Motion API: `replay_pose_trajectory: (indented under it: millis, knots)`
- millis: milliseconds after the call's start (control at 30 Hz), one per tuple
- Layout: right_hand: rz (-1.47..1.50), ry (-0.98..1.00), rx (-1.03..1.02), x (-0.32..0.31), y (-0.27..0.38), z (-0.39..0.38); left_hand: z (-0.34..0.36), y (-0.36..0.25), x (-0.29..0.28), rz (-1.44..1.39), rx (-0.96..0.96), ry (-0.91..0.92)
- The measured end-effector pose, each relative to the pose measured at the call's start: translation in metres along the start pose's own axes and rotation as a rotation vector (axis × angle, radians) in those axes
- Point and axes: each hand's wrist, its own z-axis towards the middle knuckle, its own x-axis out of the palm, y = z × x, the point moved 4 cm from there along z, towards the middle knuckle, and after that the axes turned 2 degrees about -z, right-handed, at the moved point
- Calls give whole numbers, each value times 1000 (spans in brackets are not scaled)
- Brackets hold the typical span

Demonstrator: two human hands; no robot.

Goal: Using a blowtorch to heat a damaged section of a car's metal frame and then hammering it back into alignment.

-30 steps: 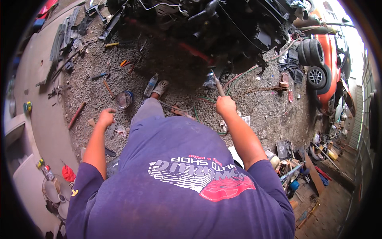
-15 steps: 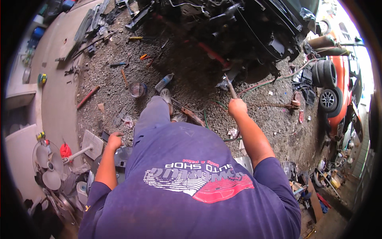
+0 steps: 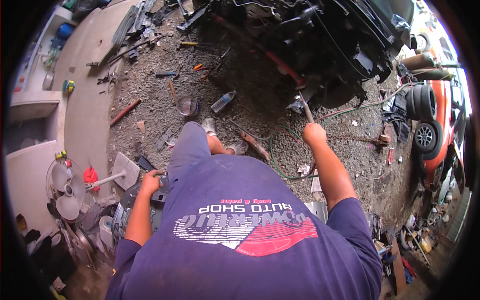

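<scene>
My right hand (image 3: 314, 134) is wrapped round the grey-brown handle of a long tool (image 3: 306, 109), held out ahead of me. The tool's far end reaches toward the tip of a red bar (image 3: 285, 65) under the dark, stripped vehicle front (image 3: 330, 45); whether they touch I cannot tell. My left hand (image 3: 151, 181) hangs at my left side with its fingers curled, beside a dark grey car part (image 3: 131, 200). What those fingers hold, if anything, does not show clearly. A water bottle (image 3: 223, 101) lies on the gravel ahead of my shoe (image 3: 208, 126).
An open can (image 3: 188, 106), a red-handled tool (image 3: 125, 111) and several hand tools lie on the gravel. Green and red hoses (image 3: 280, 167) curve across the ground to the right. A fan (image 3: 67, 187) stands left; stacked tyres (image 3: 424, 102) and an orange vehicle (image 3: 442, 125) are right.
The view has shifted, so the surroundings sit farther right. More of my lower leg shows, and a gap shows between my shoe and the bottle. My right hand still grips the tool.
</scene>
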Motion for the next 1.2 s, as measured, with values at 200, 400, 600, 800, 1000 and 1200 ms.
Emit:
replay_pose_trajectory:
  millis: [200, 400, 600, 800, 1000, 1200]
  knots:
    - [-16, -21, -26, 5, 4, 0, -12, 46, 0, 70, -110, -4]
    - [96, -25, 22, 16, 3, 12, -13, 53, 2, 154, -54, 31]
    - [-87, -39, -72, 1, 14, 0, 7, 49, 7, 55, 42, 24]
    - [-84, -57, -96, 3, 26, 0, -3, 104, 21, 52, -76, 61]
    - [-109, -80, -107, 7, 30, 9, 1, 149, 21, 167, -111, 25]
    - [-141, -64, -86, 5, 32, 5, 17, 119, 5, 189, -79, 54]
